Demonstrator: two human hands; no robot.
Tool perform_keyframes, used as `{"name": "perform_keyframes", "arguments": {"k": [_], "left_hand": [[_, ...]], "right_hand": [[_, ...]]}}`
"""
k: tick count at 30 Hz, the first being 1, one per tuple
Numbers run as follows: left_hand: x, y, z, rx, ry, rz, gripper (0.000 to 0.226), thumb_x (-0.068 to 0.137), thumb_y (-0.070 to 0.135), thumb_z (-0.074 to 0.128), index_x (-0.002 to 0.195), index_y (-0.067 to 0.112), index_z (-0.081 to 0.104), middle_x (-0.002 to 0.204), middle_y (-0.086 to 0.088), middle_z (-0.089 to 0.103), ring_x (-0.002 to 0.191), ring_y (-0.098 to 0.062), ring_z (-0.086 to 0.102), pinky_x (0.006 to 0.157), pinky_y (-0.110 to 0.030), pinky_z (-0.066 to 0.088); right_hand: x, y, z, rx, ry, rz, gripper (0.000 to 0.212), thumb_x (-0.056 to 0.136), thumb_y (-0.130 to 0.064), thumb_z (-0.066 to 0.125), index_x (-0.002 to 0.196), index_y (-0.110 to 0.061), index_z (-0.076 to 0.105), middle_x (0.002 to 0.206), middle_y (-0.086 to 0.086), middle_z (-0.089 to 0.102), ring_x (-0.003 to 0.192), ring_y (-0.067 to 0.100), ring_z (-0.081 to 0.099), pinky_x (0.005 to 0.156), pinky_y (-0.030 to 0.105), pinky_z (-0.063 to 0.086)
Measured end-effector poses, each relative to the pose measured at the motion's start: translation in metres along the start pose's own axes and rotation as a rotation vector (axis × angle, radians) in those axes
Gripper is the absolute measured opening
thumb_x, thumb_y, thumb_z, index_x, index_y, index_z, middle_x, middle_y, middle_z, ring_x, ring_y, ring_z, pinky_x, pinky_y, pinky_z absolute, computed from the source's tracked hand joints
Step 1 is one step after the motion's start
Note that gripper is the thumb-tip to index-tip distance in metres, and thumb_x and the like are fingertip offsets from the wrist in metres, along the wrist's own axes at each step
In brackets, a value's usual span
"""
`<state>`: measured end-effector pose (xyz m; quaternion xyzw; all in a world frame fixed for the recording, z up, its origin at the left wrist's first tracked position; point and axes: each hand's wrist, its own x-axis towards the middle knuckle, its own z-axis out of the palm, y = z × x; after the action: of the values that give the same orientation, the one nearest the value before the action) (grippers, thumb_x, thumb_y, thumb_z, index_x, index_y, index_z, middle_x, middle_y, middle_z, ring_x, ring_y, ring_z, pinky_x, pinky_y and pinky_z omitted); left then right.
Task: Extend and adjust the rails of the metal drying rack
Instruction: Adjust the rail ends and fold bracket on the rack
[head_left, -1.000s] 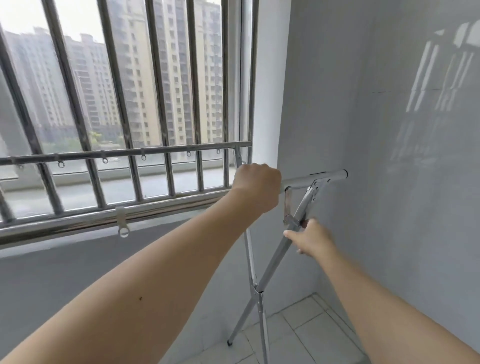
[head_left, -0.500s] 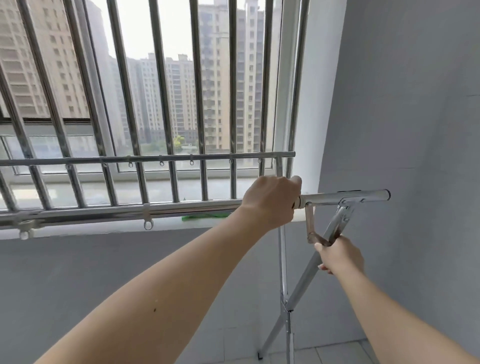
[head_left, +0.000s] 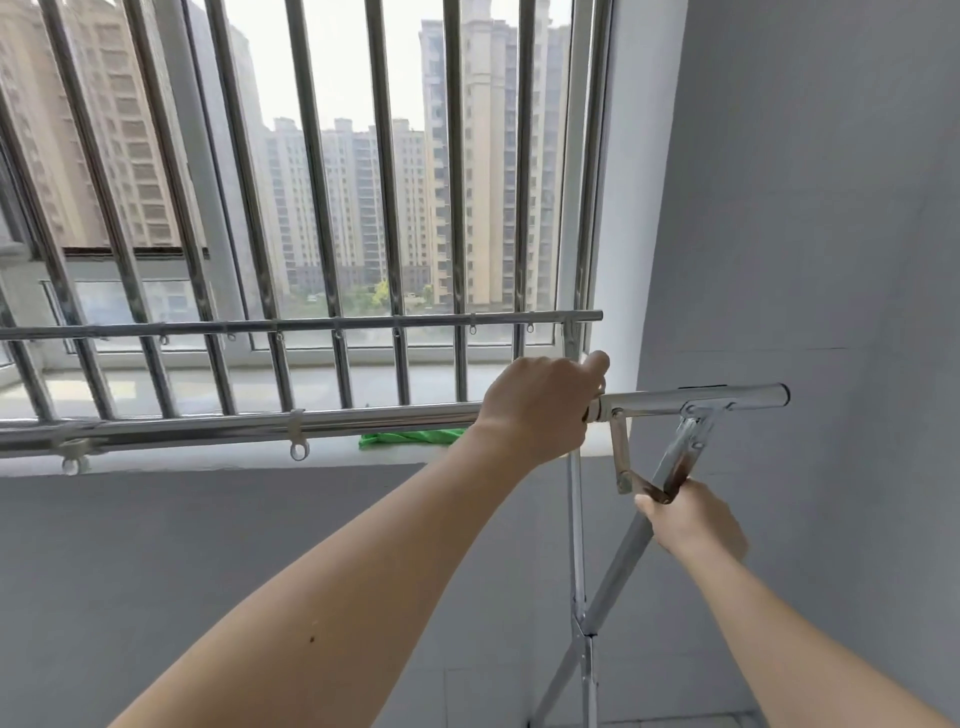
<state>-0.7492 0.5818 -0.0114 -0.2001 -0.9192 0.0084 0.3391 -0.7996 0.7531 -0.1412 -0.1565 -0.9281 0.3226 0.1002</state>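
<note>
The metal drying rack stands in front of the window, with a near rail (head_left: 363, 423) and a far rail (head_left: 311, 326) running level to the left, each carrying small hanging rings. My left hand (head_left: 540, 408) is closed around the near rail where it meets its wider end tube (head_left: 691, 399). My right hand (head_left: 693, 522) grips the slanted leg (head_left: 618, 566) just below a rusty folding brace (head_left: 621, 457). The crossed legs meet at a joint (head_left: 583, 621) lower down.
Vertical window bars (head_left: 384, 171) fill the space behind the rack. A green cloth (head_left: 410, 437) lies on the white sill. A grey wall (head_left: 831, 260) stands close on the right, near the end tube. Tiled floor (head_left: 675, 719) shows at the bottom.
The view has tilted upward and shifted, so the rack end sits further right in frame. Both hands keep the same grips on rail and leg.
</note>
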Motion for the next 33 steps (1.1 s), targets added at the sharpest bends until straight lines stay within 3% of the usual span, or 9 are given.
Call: {"name": "perform_keyframes", "arguments": {"k": [3,7,10,13,16,18,22,33], "left_hand": [[-0.003,-0.003,-0.002,0.021,-0.012,-0.004,0.026,0.074,0.006,0.052,0.098,0.014,0.048,0.052,0.003,0.038,0.051,-0.028,0.041,0.05,-0.029,0.028],[-0.013,-0.004,-0.006,0.069,-0.013,0.041,0.031,0.074,0.024,0.057,0.103,0.017,0.049,0.07,-0.003,0.064,0.055,-0.027,0.044,0.053,-0.029,0.033],[-0.026,-0.007,-0.01,0.068,0.01,0.092,0.039,0.076,0.041,0.059,0.106,0.018,0.048,0.081,0.001,0.067,0.059,-0.027,0.054,0.054,-0.028,0.032],[-0.047,-0.024,-0.021,0.041,-0.012,0.093,0.053,0.077,0.058,0.057,0.113,0.02,0.047,0.092,0.001,0.065,0.073,-0.026,0.062,0.058,-0.029,0.034],[-0.079,-0.058,-0.04,0.013,-0.009,0.018,0.063,0.078,0.072,0.044,0.119,0.024,0.046,0.101,0.001,0.064,0.087,-0.025,0.062,0.067,-0.034,0.038],[-0.108,-0.091,-0.059,-0.001,0.022,-0.04,0.061,0.081,0.071,0.037,0.12,0.025,0.048,0.104,-0.001,0.064,0.096,-0.024,0.06,0.073,-0.036,0.04],[-0.167,-0.167,-0.101,0.058,0.003,-0.145,0.059,0.087,0.067,0.032,0.122,0.024,0.05,0.115,-0.005,0.061,0.109,-0.025,0.054,0.087,-0.04,0.04],[-0.351,-0.343,-0.195,0.172,-0.054,-0.459,0.058,0.089,0.062,0.028,0.126,0.022,0.047,0.126,-0.007,0.053,0.12,-0.026,0.044,0.101,-0.047,0.032]], "right_hand": [[-0.003,-0.002,0.003,-0.004,-0.001,0.0,0.034,0.085,-0.041,0.06,0.104,-0.013,0.065,0.102,0.012,0.069,0.098,0.034,0.063,0.071,0.032,0.044],[-0.011,0.0,0.004,-0.029,-0.082,0.022,0.041,0.087,-0.047,0.052,0.104,-0.011,0.064,0.096,0.012,0.07,0.09,0.033,0.066,0.073,0.033,0.047],[-0.022,0.002,-0.001,-0.193,-0.218,0.08,0.05,0.089,-0.056,0.039,0.109,-0.015,0.059,0.105,0.01,0.066,0.093,0.032,0.067,0.083,0.035,0.049],[-0.043,-0.009,0.0,-0.317,-0.304,0.093,0.049,0.09,-0.06,0.032,0.098,-0.017,0.054,0.097,0.012,0.066,0.083,0.03,0.069,0.074,0.034,0.052],[-0.072,-0.043,0.015,-0.397,-0.33,-0.056,0.05,0.093,-0.056,0.031,0.091,-0.011,0.054,0.093,0.012,0.061,0.088,0.031,0.064,0.085,0.04,0.053],[-0.104,-0.083,0.03,-0.438,-0.311,-0.197,0.051,0.094,-0.054,0.033,0.082,-0.01,0.056,0.092,0.011,0.064,0.093,0.029,0.064,0.081,0.036,0.052],[-0.175,-0.171,0.062,-0.398,-0.266,-0.496,0.044,0.097,-0.047,0.037,0.108,-0.014,0.064,0.119,0.012,0.064,0.114,0.032,0.056,0.093,0.036,0.046],[-0.351,-0.332,0.164,-0.227,-0.236,-0.858,0.041,0.096,-0.039,0.043,0.131,-0.021,0.051,0.129,0.007,0.058,0.118,0.028,0.054,0.089,0.038,0.047]]}}
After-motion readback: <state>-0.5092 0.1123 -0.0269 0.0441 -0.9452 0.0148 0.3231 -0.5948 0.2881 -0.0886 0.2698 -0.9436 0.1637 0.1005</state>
